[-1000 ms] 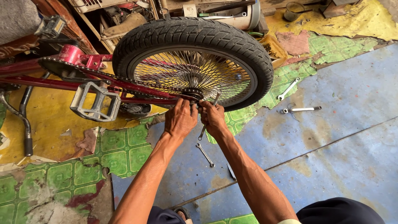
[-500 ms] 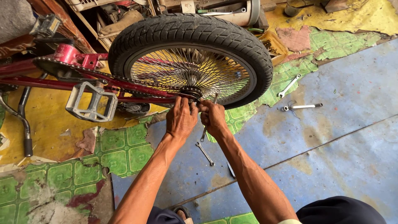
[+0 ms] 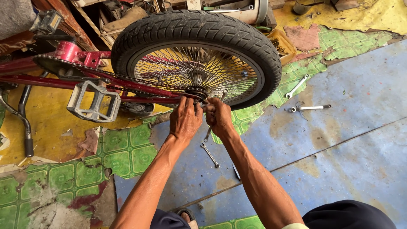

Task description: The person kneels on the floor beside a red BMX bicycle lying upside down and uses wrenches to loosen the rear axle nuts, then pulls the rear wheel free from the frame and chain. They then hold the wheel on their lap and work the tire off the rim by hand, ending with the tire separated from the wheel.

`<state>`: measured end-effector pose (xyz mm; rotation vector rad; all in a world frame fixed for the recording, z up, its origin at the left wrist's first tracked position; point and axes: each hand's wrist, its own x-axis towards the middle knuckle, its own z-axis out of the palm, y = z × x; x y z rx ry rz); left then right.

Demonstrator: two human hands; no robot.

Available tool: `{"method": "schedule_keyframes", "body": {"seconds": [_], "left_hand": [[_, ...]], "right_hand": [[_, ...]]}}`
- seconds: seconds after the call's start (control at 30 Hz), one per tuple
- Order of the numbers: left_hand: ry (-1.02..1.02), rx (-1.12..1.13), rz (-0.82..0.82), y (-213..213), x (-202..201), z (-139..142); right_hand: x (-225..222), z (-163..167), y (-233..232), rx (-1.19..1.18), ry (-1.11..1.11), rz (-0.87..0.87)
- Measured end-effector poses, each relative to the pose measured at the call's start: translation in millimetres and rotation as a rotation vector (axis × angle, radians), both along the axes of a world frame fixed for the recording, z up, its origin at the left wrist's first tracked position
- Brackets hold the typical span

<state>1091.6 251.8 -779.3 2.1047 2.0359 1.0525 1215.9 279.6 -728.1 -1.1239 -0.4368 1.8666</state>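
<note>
Rear wheel (image 3: pixel 199 59) of red bicycle lies on side on patched floor, hub (image 3: pixel 196 91) at centre, chain (image 3: pixel 114 76) running to it. My left hand (image 3: pixel 185 119) curled closed over axle end beside hub; my right hand (image 3: pixel 219 116) gripping wrench (image 3: pixel 215 114) at same spot. I judge risks: wrench slips off nut, knuckles strike spokes; fingers catch against chain. Tyre black, knobbly tread; spokes thin, dense, brassy. Spare wrench (image 3: pixel 210 155) on floor below hands.
</note>
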Motion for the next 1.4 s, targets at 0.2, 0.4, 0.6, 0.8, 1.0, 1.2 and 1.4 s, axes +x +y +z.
{"method": "schedule_keyframes", "body": {"seconds": [0.2,0.4,0.6,0.8,1.0,1.2,1.4], "left_hand": [[-0.003,-0.053,-0.001,-1,-1,-1],[0.016,-0.028,-0.010,-2,-1,0],[0.014,-0.083,0.000,-1,-1,1],[0.045,-0.028,-0.015,-1,-2,3],[0.029,-0.030,-0.021,-3,-2,3],[0.045,-0.075,0.003,-2,-1,4],[0.029,-0.033,-0.005,-2,-1,4]], "right_hand": [[0,-11,1,0.083,0.061,0.035],[-1,-12,2,0.016,0.026,0.014],[1,-9,1,-0.023,0.042,0.074],[0,-10,3,0.058,0.026,0.031],[2,-7,2,-0.030,0.000,0.022],[1,-9,1,0.121,0.022,0.045],[4,-11,3,0.040,0.037,0.036]]}}
